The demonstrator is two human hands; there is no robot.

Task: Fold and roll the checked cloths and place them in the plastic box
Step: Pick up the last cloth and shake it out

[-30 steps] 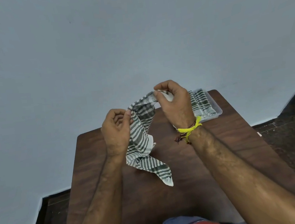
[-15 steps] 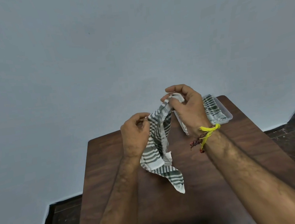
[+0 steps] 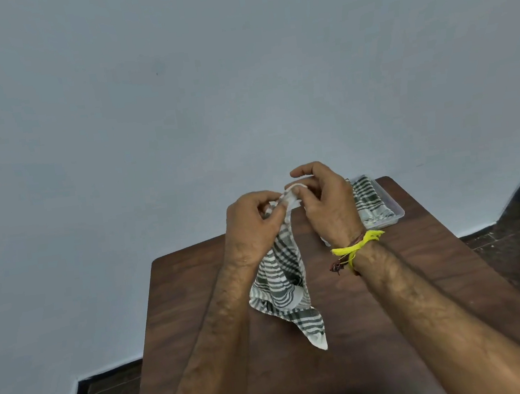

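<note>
head view: looking forward and down from head height | facing wall (image 3: pixel 177 109) beyond desk (image 3: pixel 199 301) | sitting close over near desk edge

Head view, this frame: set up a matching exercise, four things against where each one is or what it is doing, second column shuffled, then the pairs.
Things:
1. checked cloth
2. plastic box
3. yellow thread
4. left hand

Places or states:
A. tied round the right wrist
B. at the table's far right corner, with a folded cloth inside
C. hanging from both hands above the table
D. pinching the cloth's top edge

Pairs: 1-C, 2-B, 3-A, 4-D
</note>
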